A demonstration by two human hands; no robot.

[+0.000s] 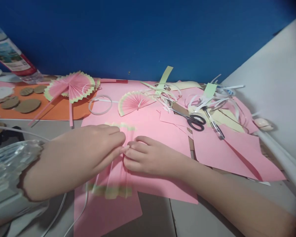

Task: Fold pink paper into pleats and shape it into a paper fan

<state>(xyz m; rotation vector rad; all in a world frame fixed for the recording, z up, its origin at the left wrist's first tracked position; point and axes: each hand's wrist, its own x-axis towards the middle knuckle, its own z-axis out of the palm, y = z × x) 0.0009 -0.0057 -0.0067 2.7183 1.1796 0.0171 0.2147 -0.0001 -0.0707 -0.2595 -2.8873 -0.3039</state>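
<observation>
Head, left hand point(88, 154), right hand point(149, 158) pinching paper point(114, 186)

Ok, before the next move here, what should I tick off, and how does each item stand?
1. Both hands on the work: ok, left hand and right hand pinch the pleated paper mid-length.
2. Folds even: cannot tell, blurred.
3. Blades away from fingers: ok, scissors lie apart on the right.
4. Backing under the folds: ok, a pink sheet lies beneath.
5. Scraps nearby: not ok, white strips lie by the left hand.
</observation>
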